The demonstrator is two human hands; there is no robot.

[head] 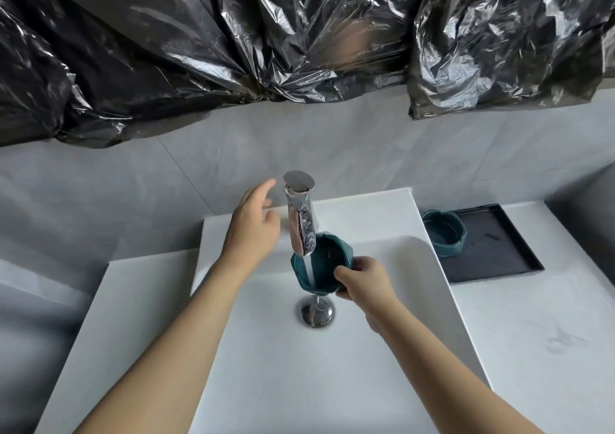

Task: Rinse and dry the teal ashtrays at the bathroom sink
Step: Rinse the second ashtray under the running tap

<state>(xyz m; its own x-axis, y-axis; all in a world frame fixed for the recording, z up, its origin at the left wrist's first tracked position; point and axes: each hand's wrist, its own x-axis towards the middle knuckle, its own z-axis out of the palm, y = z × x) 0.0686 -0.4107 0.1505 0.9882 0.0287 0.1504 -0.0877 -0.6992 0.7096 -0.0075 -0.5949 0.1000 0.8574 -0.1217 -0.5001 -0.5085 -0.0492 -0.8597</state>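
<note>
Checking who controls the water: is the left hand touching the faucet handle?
Apart. The head view shows grey wall between the left hand and the faucet handle.

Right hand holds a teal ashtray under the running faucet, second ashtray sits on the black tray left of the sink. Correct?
One error: the black tray with the second ashtray is right of the sink, not left, as the head view shows. The rest holds: the right hand holds a teal ashtray under the running faucet.

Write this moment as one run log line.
right hand: holds teal ashtray under running faucet | left hand: open beside faucet | second ashtray: on black tray
</note>
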